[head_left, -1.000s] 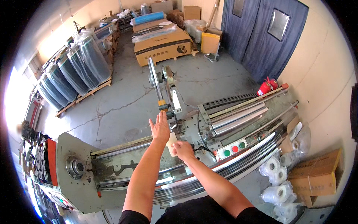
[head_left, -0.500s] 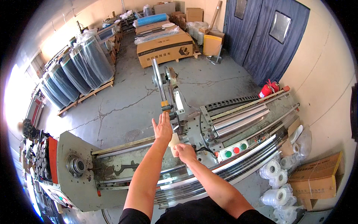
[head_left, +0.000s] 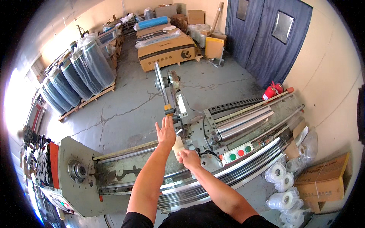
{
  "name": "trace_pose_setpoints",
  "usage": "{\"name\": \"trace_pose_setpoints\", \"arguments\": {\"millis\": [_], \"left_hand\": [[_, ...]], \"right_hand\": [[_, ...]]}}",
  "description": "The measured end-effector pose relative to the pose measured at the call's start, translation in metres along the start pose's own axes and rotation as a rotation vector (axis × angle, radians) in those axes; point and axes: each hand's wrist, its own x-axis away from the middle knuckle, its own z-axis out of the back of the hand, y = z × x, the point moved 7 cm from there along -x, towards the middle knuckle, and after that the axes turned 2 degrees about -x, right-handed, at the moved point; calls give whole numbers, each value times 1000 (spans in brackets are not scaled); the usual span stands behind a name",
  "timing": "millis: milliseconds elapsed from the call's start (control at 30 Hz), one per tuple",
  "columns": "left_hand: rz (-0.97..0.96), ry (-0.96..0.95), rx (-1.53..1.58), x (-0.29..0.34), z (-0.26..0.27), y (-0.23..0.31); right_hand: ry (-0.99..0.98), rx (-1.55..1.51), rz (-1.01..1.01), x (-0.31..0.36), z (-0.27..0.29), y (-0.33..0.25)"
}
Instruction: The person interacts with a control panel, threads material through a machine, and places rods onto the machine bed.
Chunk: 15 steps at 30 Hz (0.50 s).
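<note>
A cream-coloured, roughly cylindrical piece stands over the carriage in the middle of a long grey machine. My right hand is closed round its near end. Beyond it, my left hand lies stretched out, palm down, fingers together and thumb apart. Its fingertips come close to a yellow-orange block on a metal rail that runs away from me; whether they touch is unclear. My left forearm partly hides the cream piece.
A control box with green and red buttons sits right of my hands. Metal rollers and red fire extinguishers are farther right. Plastic-wrapped rolls stand at lower right. A round chuck faces in from the left.
My view has shifted slightly. Both hands keep nearly the same pose, with the right hand still round the cream piece.
</note>
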Motion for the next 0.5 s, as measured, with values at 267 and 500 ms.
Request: {"name": "trace_pose_setpoints", "arguments": {"millis": [267,500], "left_hand": [[4,-11,10,1,-2,0],[-10,-13,-15,7,0,1]], "right_hand": [[7,-18,-2,0,-2,10],[17,20,-4,6,-1,9]]}}
